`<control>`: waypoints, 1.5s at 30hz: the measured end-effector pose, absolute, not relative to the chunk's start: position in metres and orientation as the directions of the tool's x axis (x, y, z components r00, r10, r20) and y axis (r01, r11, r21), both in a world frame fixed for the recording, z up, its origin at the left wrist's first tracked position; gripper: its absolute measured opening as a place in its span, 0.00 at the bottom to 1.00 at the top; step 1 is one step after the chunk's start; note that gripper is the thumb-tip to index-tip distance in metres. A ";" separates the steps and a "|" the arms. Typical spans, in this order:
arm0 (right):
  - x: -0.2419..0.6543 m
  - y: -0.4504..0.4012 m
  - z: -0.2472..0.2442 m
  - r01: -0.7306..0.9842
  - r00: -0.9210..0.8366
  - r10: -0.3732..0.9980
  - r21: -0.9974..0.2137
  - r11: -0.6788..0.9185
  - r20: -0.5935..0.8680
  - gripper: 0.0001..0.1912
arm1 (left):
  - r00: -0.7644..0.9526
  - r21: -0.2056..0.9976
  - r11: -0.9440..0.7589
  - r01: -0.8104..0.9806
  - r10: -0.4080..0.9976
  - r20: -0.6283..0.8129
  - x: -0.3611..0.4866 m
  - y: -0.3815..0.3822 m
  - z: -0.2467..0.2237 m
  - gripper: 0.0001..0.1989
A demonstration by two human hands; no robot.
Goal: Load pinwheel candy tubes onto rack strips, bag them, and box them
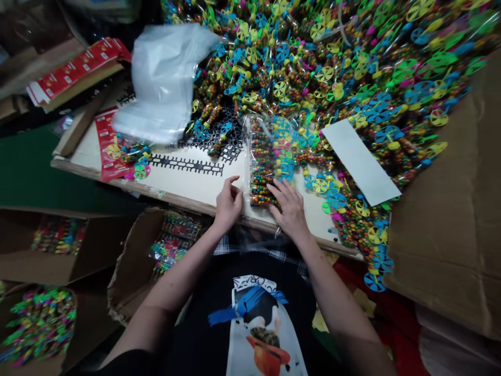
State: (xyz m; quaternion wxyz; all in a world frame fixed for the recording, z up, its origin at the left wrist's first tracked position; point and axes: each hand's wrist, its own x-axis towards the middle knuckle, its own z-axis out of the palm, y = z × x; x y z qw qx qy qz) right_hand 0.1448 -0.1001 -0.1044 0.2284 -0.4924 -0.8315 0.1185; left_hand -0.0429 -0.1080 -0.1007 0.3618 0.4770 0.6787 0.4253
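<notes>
A clear bag (262, 156) packed with rows of candy tubes and small coloured fans lies on the pale table (183, 188), near its front edge. My right hand (288, 210) rests on the lower right part of the bag, fingers spread. Left of the bag is my left hand (229, 203), its fingers curled and slightly apart, with nothing seen in it. Behind and right of the bag lies a big pile of candy tubes with fan tops (332, 73). A white card (362, 162) sits on the pile at the right.
Clear plastic bags (164, 78) lie at the back left, beside red printed cards (109, 146) and a black plastic strip (186, 164). Open cardboard boxes (133, 266) with packed goods stand below left. A large cardboard box (450, 209) borders the right.
</notes>
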 end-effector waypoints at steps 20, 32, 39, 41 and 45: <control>0.143 -0.100 -0.101 0.755 -0.395 0.899 -0.492 0.434 0.188 0.24 | 0.155 0.598 -0.207 0.774 0.978 0.138 -0.047 -0.121 -0.093 0.14; 0.144 -0.099 -0.103 0.739 -0.382 0.899 -0.514 0.436 0.213 0.20 | 0.061 0.494 -0.127 0.860 0.987 0.147 -0.041 -0.117 -0.104 0.06; 0.145 -0.099 -0.103 0.722 -0.379 0.903 -0.546 0.424 0.201 0.21 | 0.016 0.583 -0.118 0.804 0.984 0.177 -0.039 -0.113 -0.098 0.07; 0.146 -0.099 -0.104 0.708 -0.379 0.905 -0.569 0.418 0.193 0.22 | -0.054 0.700 -0.079 0.710 0.985 0.166 -0.040 -0.112 -0.095 0.07; 0.149 -0.098 -0.105 0.669 -0.379 0.902 -0.613 0.421 0.206 0.22 | -0.215 0.890 0.083 0.448 0.977 0.017 -0.040 -0.110 -0.092 0.04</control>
